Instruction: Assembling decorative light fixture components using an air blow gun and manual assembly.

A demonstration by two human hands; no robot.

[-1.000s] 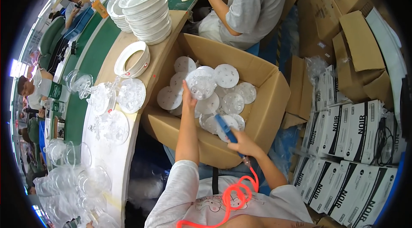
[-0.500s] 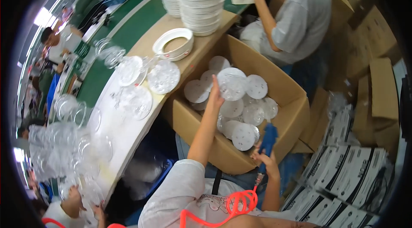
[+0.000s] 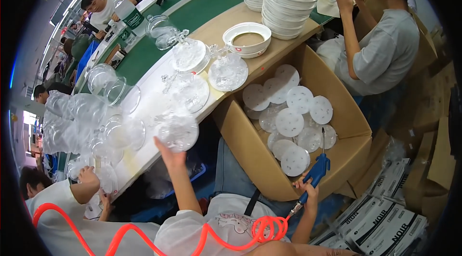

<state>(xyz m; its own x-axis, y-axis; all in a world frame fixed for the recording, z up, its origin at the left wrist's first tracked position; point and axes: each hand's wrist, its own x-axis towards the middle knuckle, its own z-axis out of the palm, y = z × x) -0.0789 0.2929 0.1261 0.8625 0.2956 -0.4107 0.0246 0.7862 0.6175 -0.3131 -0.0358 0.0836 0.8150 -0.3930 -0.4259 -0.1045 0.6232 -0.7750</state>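
Observation:
At the work table's near edge, my left hand [image 3: 169, 154] grips a clear round plastic piece [image 3: 177, 131] by its rim. My right hand [image 3: 307, 188] is wrapped round a blue air blow gun [image 3: 317, 171], its thin metal nozzle pointing up over the carton's right part. An orange coiled hose [image 3: 263, 231] runs from the gun across my front. The open cardboard carton [image 3: 344, 157] holds many white and clear round discs [image 3: 289, 122]. More clear round pieces [image 3: 228, 72] lie on the table [image 3: 144, 159] beyond my left hand.
Stacked white rings [image 3: 288, 8] and a single white ring [image 3: 246, 39] stand at the table's far end. Clear plastic covers [image 3: 77, 116] crowd the left. Co-workers sit at the right, left and lower left. Printed cartons [image 3: 385, 217] lie at the lower right.
My left hand has moved left from over the carton to the table's edge, holding a clear round piece. The blow gun stays in my right hand. The whole view has shifted.

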